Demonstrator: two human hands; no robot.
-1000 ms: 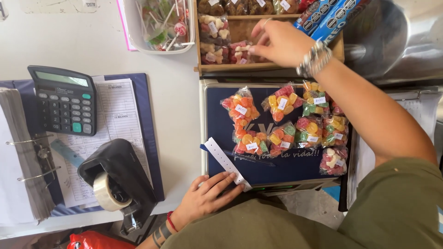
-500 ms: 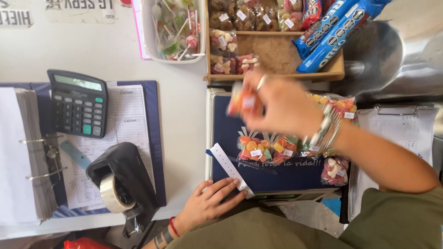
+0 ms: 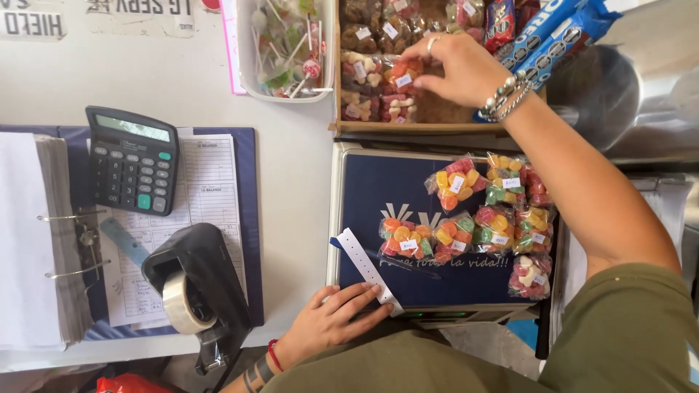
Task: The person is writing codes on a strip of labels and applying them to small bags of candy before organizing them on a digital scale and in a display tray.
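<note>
While right hand [image 3: 466, 69] pinches clear candy bag [image 3: 403, 73], orange and red gumdrops inside, left hand [image 3: 335, 320] flat, fingers spread.

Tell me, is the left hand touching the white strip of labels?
Touching. The head view shows the left hand with fingertips pressed on the white label strip's near end.

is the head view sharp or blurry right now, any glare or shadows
Head view: mostly sharp, the candy bags and calculator crisp; even daylight, soft shadows under the right hand and tape dispenser; bright glare on the metal bowl at top right; wide-angle bending at the edges.
</note>
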